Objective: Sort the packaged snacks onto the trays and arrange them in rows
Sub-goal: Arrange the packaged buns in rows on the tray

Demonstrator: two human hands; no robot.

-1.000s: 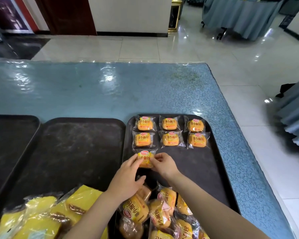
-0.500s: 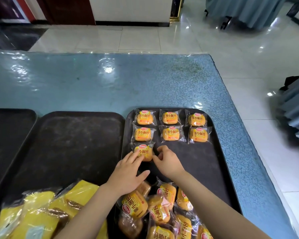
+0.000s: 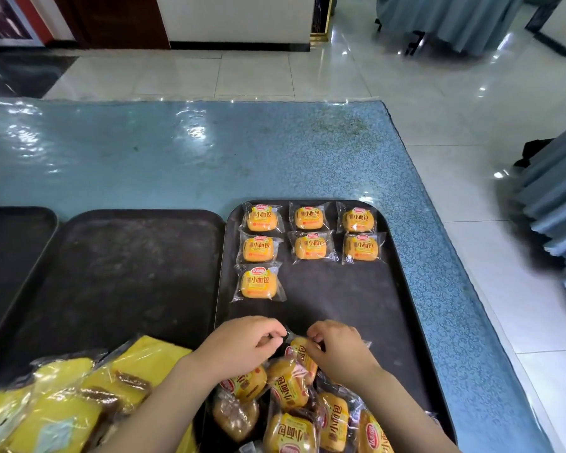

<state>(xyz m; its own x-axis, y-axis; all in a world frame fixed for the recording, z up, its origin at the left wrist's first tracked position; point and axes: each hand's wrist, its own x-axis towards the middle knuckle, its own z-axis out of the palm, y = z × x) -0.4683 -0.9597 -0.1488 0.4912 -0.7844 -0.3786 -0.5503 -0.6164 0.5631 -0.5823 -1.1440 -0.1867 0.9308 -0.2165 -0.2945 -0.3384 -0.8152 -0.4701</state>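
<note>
On the right black tray [image 3: 356,305], several orange bread packets lie in rows; two full rows of three at the far end, and one packet [image 3: 258,282] starts a third row at the left. A loose pile of the same packets [image 3: 294,407] fills the tray's near end. My left hand [image 3: 239,346] and my right hand [image 3: 337,349] pinch the two ends of one packet [image 3: 303,349] at the top of the pile.
A bare black tray [image 3: 128,273] lies in the middle and part of another [image 3: 10,243] at the left. Yellow cake packets [image 3: 72,397] are heaped at the near left. The blue table [image 3: 177,158] ends at the right, with tiled floor beyond.
Both hands let go of the seventh packet, now lying in the third row, and drew back to the pile, where they took hold of another packet.
</note>
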